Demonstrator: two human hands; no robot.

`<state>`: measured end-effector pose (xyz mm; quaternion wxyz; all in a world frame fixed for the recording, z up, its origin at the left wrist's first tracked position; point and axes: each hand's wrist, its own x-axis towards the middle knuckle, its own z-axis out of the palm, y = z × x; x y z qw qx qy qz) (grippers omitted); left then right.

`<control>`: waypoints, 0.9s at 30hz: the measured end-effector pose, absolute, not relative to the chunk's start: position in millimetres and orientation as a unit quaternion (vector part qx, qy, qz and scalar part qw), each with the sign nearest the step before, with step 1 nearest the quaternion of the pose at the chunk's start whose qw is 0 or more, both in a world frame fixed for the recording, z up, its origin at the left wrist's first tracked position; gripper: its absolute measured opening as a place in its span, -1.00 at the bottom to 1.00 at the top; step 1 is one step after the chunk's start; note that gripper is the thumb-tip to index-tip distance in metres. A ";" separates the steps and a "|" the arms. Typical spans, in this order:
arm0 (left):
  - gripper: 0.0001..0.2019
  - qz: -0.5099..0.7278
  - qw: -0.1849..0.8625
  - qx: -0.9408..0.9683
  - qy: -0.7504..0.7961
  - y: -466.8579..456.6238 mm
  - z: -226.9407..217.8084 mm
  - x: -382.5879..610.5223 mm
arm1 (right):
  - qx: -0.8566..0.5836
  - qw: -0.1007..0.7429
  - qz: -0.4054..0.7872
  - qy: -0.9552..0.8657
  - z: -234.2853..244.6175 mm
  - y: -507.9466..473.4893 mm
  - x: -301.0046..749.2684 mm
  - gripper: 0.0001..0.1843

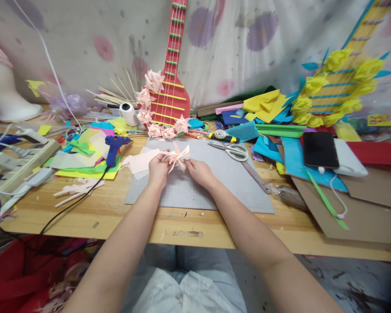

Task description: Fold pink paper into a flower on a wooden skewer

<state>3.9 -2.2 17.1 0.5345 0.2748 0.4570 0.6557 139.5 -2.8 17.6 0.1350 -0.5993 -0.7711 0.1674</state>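
Note:
Between my two hands is a pink paper flower with pointed petals spread out, held above a grey cutting mat. My left hand pinches it from the left side. At its right, my right hand has fingers closed on a petal. Flat pink paper sheets lie beside my left hand on the mat. Behind stands a red cardboard lute with pink paper roses along its left and lower edge. Scissors with light handles rest at the mat's back right.
A blue glue gun sits on coloured paper at the left, its black cord crossing the table. A power strip is farther left. A steel ruler, cardboard and a phone lie right. A yellow-flowered lute stands behind.

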 end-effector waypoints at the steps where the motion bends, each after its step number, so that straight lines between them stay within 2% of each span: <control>1: -0.74 0.655 0.535 0.276 0.456 -2.4 17.6 3.9 | -0.600 0.136 0.174 -0.769 17.9 -2.4 139.7 -0.47; 8: -0.77 0.665 0.517 0.274 0.464 1.0 12.7 2.7 | -0.596 0.134 0.203 -0.765 18.5 -0.5 141.1 -0.45; 13: -0.72 0.666 0.514 0.248 0.480 2.1 12.1 1.1 | -0.586 0.158 0.200 -0.769 17.0 0.0 142.0 -0.50; 18: -0.68 0.665 0.521 0.246 0.476 -0.8 15.9 2.1 | -0.569 0.164 0.258 -0.764 18.9 1.2 144.3 -0.47; 27: -0.61 0.691 0.500 0.203 0.481 -0.1 20.8 2.2 | -0.546 0.259 0.233 -0.762 11.3 -2.1 141.2 -0.72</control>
